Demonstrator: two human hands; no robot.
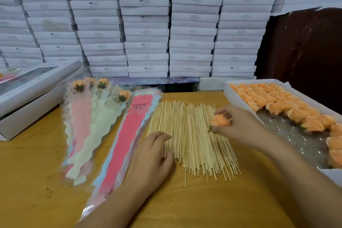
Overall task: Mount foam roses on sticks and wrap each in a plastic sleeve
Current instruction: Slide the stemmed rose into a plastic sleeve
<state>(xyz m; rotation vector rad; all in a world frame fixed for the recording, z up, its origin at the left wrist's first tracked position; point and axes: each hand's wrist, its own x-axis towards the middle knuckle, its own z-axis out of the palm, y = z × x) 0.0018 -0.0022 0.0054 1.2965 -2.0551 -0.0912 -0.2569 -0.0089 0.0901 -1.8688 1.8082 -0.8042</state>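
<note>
**Rose in one hand, sticks under the other**

Head view, centre of the frame: the right hand [238,124] pinches a peach foam rose [221,120] by its head, its green base pointing down and left over the spread of sticks [192,139]. The left hand [155,153] rests at the lower left edge of that spread, fingers loosely bent with tips touching the sticks; whether one is already picked out I cannot tell. The sticks' long axis runs from the bottom of the frame toward the top, fanning slightly, so a stick lifted by the left hand would likely meet the rose base up and to its right.

The rose is a tight, matte bud. More fill the white tray [238,98] at right. Empty sleeves [129,135] lie left of the sticks, wrapped roses [81,102] further left.
</note>
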